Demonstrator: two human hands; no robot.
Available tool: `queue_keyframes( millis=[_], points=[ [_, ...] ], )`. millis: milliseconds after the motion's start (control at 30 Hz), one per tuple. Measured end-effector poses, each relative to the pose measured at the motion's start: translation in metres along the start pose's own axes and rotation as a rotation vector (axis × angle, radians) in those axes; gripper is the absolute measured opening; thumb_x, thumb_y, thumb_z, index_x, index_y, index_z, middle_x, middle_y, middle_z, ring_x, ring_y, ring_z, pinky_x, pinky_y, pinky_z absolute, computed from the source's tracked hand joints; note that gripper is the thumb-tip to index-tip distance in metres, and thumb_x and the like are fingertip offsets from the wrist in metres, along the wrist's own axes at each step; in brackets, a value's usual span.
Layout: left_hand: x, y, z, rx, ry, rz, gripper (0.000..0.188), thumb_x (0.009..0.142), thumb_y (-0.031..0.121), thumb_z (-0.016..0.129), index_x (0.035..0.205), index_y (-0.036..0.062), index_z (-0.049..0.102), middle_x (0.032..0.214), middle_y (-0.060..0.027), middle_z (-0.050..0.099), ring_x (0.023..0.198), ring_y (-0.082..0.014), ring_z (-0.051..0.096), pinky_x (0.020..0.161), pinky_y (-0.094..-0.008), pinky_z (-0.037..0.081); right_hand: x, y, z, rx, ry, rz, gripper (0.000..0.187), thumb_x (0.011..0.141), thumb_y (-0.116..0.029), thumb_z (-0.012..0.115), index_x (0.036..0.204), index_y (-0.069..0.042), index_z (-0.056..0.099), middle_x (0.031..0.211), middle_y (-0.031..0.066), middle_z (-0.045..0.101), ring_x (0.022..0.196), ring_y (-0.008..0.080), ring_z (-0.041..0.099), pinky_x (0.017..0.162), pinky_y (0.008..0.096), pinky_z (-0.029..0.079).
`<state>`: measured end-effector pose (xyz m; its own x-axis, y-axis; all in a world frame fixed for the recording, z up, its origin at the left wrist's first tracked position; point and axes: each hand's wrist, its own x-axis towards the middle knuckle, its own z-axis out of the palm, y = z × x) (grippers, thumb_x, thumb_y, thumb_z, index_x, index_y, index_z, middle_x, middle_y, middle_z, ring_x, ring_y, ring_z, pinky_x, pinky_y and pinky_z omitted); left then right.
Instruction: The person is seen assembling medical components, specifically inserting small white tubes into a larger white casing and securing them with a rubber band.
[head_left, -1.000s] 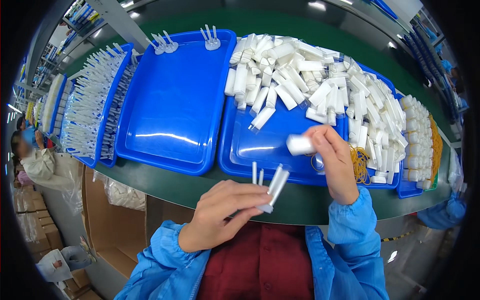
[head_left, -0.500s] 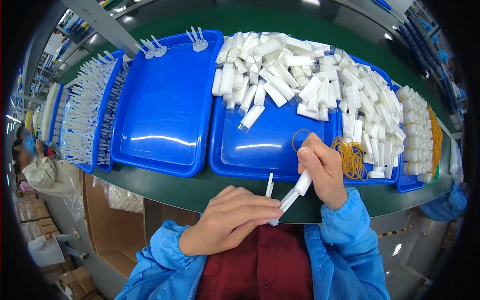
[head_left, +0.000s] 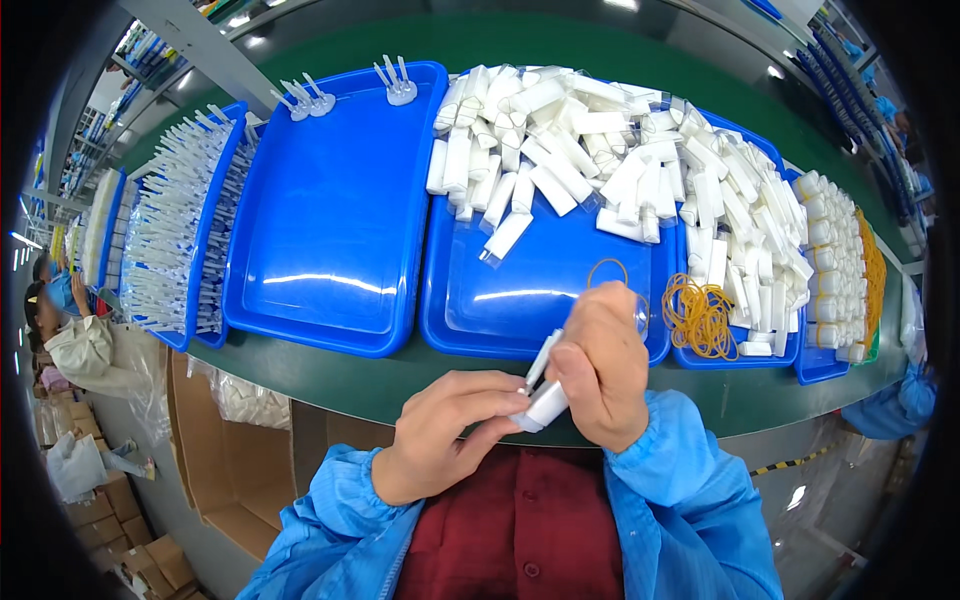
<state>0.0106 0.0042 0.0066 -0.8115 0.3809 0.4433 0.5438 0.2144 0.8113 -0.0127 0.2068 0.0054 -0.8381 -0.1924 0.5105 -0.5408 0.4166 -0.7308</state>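
Low in front of me, my left hand [head_left: 448, 432] pinches the base of a white plastic pronged piece [head_left: 544, 360] between thumb and fingers. One slim prong stands up beside my right hand [head_left: 603, 362]. My right hand is closed round a short white sleeve [head_left: 546, 404], which sits against the pronged piece; my fingers cover its upper part. I cannot tell how far the sleeve goes over a prong. A tan rubber band [head_left: 608, 261] loops up from the fingers of my right hand.
A blue tray [head_left: 315, 220] holds two pronged pieces [head_left: 396, 82] at its far edge. Right of it, trays carry heaped white sleeves [head_left: 560, 185] and loose rubber bands [head_left: 698, 315]. Packed pronged pieces [head_left: 180, 230] fill trays at left; banded white bundles [head_left: 828, 260] stand at right.
My right hand has moved left and nearer to my left hand, bringing the sleeve down against the pronged piece. The rubber band has stayed with the right hand.
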Motion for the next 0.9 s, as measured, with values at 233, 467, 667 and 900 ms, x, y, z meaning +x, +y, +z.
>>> queue_keyframes(
  millis=[233,467,667,900],
  points=[
    [-0.006,-0.007,-0.014,0.189,0.138,-0.023,0.032,0.075,-0.010,0.078,0.103,0.0012,0.066,0.102,-0.0147,0.066,0.088,-0.0235,0.065,0.077,-0.0311,0.052,0.047,0.036,0.024,-0.558,-0.067,-0.115,0.031,0.080,-0.007,0.065,0.111,-0.007,0.066,0.094,0.0056,0.061,0.097,0.0249,0.056,0.086,0.0391,0.043],
    [-0.009,-0.013,-0.016,0.216,0.108,-0.005,0.033,0.073,-0.011,0.079,0.102,0.0038,0.069,0.099,-0.0114,0.066,0.085,-0.0230,0.065,0.074,-0.0309,0.052,0.043,0.016,0.008,-0.959,-0.464,-0.066,0.026,0.078,-0.010,0.066,0.103,-0.007,0.062,0.081,0.0064,0.056,0.084,0.0224,0.059,0.082,0.0363,0.046],
    [-0.002,-0.006,-0.011,0.228,-0.039,0.089,0.035,0.070,-0.004,0.078,0.102,0.0107,0.075,0.099,-0.0047,0.069,0.083,-0.0223,0.064,0.070,-0.0329,0.048,0.037,0.018,-0.022,0.266,-0.127,0.591,0.055,0.085,0.007,0.053,0.138,-0.005,0.052,0.099,0.0143,0.068,0.088,0.0193,0.067,0.081,0.0318,0.054],
    [0.008,0.006,0.002,0.234,-0.124,0.126,0.039,0.070,-0.003,0.076,0.104,0.0158,0.077,0.100,-0.0021,0.070,0.082,-0.0211,0.063,0.070,-0.0327,0.044,0.015,-0.001,-0.017,0.638,0.057,0.791,0.047,0.097,-0.016,0.052,0.142,-0.001,0.047,0.101,0.0134,0.069,0.095,0.0169,0.066,0.089,0.0312,0.050]
  ],
)
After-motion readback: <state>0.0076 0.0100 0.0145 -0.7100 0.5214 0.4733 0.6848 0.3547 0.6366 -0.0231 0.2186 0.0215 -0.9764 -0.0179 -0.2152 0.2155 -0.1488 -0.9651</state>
